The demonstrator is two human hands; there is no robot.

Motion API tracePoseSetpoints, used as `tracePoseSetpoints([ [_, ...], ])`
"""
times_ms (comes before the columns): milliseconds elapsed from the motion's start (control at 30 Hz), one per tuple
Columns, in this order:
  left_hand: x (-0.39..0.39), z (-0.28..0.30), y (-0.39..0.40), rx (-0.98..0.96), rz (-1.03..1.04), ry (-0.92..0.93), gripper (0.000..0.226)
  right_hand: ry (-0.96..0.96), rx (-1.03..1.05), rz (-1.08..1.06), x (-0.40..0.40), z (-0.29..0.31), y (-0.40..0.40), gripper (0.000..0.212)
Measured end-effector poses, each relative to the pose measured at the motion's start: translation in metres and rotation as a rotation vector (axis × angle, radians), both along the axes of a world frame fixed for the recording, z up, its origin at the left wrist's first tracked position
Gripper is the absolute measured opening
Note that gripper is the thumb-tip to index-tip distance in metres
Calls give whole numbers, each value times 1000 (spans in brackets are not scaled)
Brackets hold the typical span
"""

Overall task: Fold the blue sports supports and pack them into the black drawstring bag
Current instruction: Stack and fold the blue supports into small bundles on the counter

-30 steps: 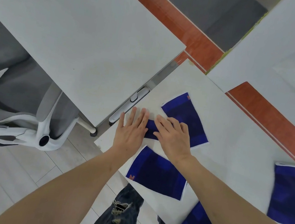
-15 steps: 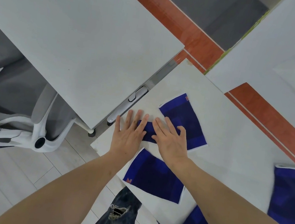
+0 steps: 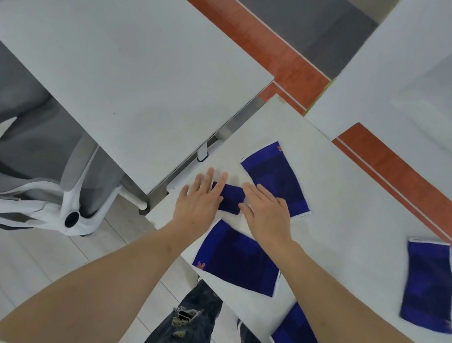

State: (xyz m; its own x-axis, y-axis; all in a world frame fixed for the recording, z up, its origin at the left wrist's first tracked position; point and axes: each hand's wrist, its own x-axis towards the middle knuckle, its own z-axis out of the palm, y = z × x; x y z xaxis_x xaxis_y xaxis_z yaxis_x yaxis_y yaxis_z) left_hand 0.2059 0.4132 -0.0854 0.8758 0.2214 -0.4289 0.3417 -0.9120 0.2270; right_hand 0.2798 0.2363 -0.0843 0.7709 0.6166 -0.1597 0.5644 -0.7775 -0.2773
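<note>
A small folded blue support [image 3: 230, 198] lies near the left corner of the white table [image 3: 359, 223]. My left hand [image 3: 200, 200] presses flat on its left end, fingers straight. On its right end rests my right hand [image 3: 266, 215], also flat. Several more blue supports lie unfolded around them: one just beyond my right hand [image 3: 276, 176], one in front of my hands [image 3: 238, 258], one at the near table edge [image 3: 296, 342] and one far right [image 3: 429, 283]. No black drawstring bag shows in view.
A second white table [image 3: 118, 57] stands to the left, with a gap between the two. A grey and white office chair [image 3: 35, 193] sits at the lower left. My jeans-clad legs [image 3: 185, 335] show below the table edge. Red floor stripes run behind.
Both hands stay pressed on the small folded support, and my hands have spread slightly apart along it. The camera view has shifted a little.
</note>
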Motion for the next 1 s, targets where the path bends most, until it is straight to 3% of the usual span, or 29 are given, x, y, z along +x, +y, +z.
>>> tracePoseSetpoints([
  [133,-11,13,-9,-2,134,-119,58,-27,107,-116,1,1,-21,38],
  [300,-34,26,-27,105,131,-263,47,79,-53,-200,18,2,-40,49],
  [500,-58,25,-63,103,49,-104,31,127,-260,-136,14,5,-65,49],
  [800,-85,10,-108,14,-66,46,45,44,-134,-260,8,-2,-101,32],
  [1000,-79,7,-124,29,-239,74,65,20,-188,-429,10,-1,-130,28],
])
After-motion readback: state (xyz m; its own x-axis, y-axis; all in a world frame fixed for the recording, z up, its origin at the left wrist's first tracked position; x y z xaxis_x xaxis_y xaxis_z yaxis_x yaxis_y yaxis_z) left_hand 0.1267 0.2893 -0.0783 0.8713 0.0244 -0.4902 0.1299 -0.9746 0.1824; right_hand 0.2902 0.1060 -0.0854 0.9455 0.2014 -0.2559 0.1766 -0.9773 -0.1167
